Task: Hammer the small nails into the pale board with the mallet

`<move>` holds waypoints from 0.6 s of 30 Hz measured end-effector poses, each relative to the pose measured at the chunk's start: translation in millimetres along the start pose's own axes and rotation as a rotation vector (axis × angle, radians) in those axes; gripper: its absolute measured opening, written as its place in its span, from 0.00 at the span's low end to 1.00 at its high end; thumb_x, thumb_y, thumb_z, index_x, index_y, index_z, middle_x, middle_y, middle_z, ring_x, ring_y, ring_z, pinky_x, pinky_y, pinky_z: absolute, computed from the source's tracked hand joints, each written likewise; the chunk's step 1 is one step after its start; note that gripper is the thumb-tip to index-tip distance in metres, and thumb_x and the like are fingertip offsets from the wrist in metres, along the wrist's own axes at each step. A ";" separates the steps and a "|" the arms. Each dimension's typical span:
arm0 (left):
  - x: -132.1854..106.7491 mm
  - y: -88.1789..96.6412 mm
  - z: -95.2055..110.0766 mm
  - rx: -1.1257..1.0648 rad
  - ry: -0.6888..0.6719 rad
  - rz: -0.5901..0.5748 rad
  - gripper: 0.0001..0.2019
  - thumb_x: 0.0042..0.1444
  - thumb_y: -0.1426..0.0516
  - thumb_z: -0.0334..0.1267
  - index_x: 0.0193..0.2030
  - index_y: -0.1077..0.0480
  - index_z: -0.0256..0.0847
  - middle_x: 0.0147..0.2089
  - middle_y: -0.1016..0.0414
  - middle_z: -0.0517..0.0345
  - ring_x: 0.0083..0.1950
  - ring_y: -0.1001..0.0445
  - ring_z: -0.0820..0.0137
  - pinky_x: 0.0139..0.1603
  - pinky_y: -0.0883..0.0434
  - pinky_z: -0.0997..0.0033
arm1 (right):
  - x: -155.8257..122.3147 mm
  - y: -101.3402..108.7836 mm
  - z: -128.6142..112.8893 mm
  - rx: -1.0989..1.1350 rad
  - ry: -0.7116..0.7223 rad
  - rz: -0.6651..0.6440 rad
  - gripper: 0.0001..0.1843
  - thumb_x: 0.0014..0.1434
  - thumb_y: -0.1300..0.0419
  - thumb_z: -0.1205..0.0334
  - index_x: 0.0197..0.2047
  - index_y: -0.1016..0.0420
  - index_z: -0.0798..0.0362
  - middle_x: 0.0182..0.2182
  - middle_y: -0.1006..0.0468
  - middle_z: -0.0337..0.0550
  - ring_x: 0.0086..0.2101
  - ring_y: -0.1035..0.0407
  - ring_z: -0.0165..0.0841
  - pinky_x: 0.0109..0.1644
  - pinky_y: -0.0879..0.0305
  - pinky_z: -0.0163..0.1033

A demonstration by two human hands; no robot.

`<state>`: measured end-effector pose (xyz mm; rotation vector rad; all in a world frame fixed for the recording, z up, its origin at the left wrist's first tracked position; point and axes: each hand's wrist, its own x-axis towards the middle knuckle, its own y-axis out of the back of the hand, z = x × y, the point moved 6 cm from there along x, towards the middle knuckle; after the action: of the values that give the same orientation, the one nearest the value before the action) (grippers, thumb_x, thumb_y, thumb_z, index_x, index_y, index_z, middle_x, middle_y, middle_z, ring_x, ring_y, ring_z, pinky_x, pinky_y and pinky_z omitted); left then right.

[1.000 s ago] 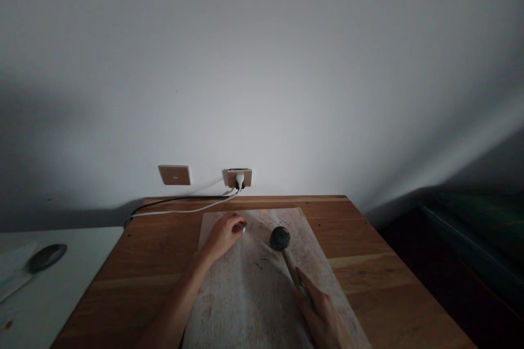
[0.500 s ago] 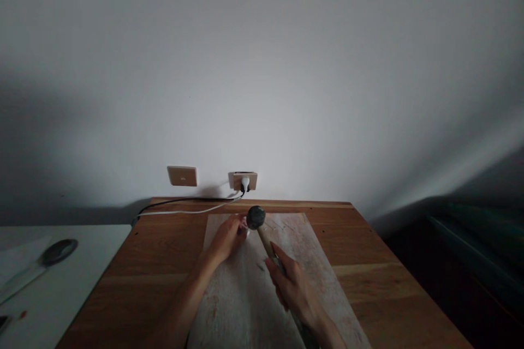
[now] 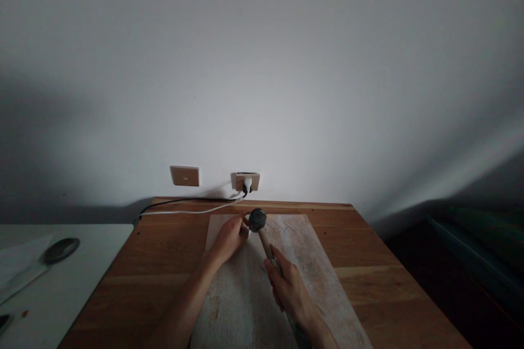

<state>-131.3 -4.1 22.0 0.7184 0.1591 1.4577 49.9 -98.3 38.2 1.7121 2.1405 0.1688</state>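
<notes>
My right hand is wrapped round the handle of a rubber mallet with a rounded black head and a pale shaft. The head is at the far part of a worn, whitish wooden board, right beside the fingertips of my left hand. Those fingers are pinched together low over the board; a small pale bit shows at their tips. What they hold is mostly hidden by the mallet head and too small to name. Just right of the head, several thin nail-like pieces stand on the board.
Under the board is a brown wooden table against a white wall. A plug sits in the wall socket, with black and white cables running left along the table's back edge. On the left, a white surface holds a dark oval object.
The mallet head has dropped very slightly, still beside my left fingertips. My right hand has shifted a little with it; my left hand stays pinched in nearly the same place.
</notes>
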 end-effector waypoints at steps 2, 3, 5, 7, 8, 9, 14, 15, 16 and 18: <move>0.7 0.0 0.2 0.005 0.006 0.000 0.28 0.53 0.44 0.20 0.61 0.29 0.40 0.47 0.20 0.51 0.48 0.21 0.63 0.52 0.28 0.65 | -0.1 -1.4 2.1 -0.006 0.002 -0.008 0.41 0.67 0.47 0.37 0.70 0.37 0.61 0.20 0.37 0.27 0.12 0.43 0.22 0.13 0.49 0.26; 1.0 -0.3 -0.1 0.011 0.018 -0.007 0.28 0.53 0.45 0.20 0.61 0.29 0.40 0.46 0.19 0.52 0.47 0.21 0.63 0.51 0.27 0.65 | 0.0 -1.6 3.0 -0.010 0.008 -0.005 0.40 0.68 0.47 0.38 0.70 0.37 0.61 0.20 0.36 0.27 0.13 0.43 0.22 0.13 0.49 0.26; 1.4 -0.8 -0.2 0.027 0.037 -0.019 0.27 0.53 0.45 0.19 0.60 0.28 0.40 0.42 0.19 0.54 0.44 0.21 0.64 0.48 0.28 0.67 | 0.0 -1.8 4.6 -0.015 0.016 0.008 0.39 0.69 0.48 0.40 0.71 0.38 0.62 0.19 0.37 0.27 0.13 0.43 0.23 0.14 0.48 0.26; 1.5 -0.9 0.3 0.038 0.037 -0.020 0.27 0.52 0.45 0.19 0.58 0.27 0.39 0.41 0.19 0.54 0.43 0.21 0.64 0.46 0.28 0.67 | -0.1 -2.9 5.6 -0.020 0.019 0.007 0.40 0.69 0.48 0.40 0.70 0.38 0.63 0.17 0.38 0.26 0.13 0.43 0.24 0.14 0.48 0.27; 1.4 -0.9 0.5 0.039 0.029 -0.019 0.27 0.52 0.45 0.19 0.58 0.27 0.40 0.41 0.19 0.54 0.43 0.21 0.64 0.46 0.28 0.67 | -0.3 -3.5 5.8 -0.018 0.019 0.004 0.40 0.69 0.48 0.40 0.70 0.38 0.64 0.17 0.39 0.26 0.13 0.43 0.24 0.14 0.48 0.27; 1.3 -1.2 0.5 0.036 0.020 -0.019 0.28 0.52 0.45 0.19 0.59 0.28 0.40 0.41 0.19 0.54 0.43 0.21 0.64 0.46 0.28 0.67 | -0.5 -3.7 5.7 -0.015 0.019 0.005 0.40 0.69 0.49 0.39 0.70 0.38 0.64 0.16 0.39 0.25 0.13 0.44 0.24 0.14 0.48 0.27; 0.4 -3.0 -4.7 0.027 0.020 -0.026 0.28 0.53 0.45 0.21 0.61 0.30 0.40 0.42 0.19 0.53 0.43 0.21 0.63 0.48 0.27 0.65 | -0.7 -1.1 3.4 -0.019 0.022 0.011 0.40 0.68 0.48 0.38 0.69 0.37 0.62 0.18 0.38 0.26 0.13 0.43 0.24 0.14 0.47 0.27; 0.2 -3.0 -4.6 0.028 0.019 -0.032 0.27 0.53 0.46 0.21 0.60 0.30 0.40 0.43 0.19 0.53 0.44 0.21 0.62 0.48 0.27 0.64 | -1.0 -0.5 3.4 -0.014 0.020 0.002 0.40 0.67 0.47 0.37 0.69 0.36 0.62 0.19 0.37 0.27 0.13 0.43 0.24 0.14 0.47 0.27; -0.2 -2.6 -3.2 0.032 0.013 -0.036 0.26 0.53 0.46 0.22 0.60 0.30 0.40 0.43 0.20 0.52 0.45 0.21 0.62 0.49 0.27 0.64 | -1.9 0.6 3.9 -0.004 0.016 -0.004 0.40 0.67 0.46 0.37 0.69 0.35 0.61 0.19 0.37 0.27 0.13 0.43 0.23 0.14 0.48 0.27; -1.2 0.2 3.7 0.051 -0.008 -0.026 0.25 0.53 0.45 0.23 0.58 0.31 0.41 0.46 0.22 0.52 0.48 0.23 0.61 0.53 0.28 0.62 | -6.0 5.0 7.2 0.026 -0.007 0.007 0.42 0.66 0.45 0.35 0.69 0.36 0.61 0.19 0.37 0.27 0.13 0.43 0.23 0.13 0.48 0.27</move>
<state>-129.8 -6.5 24.6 0.7609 0.1997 1.4296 58.2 -103.9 34.7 1.7327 2.1406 0.1369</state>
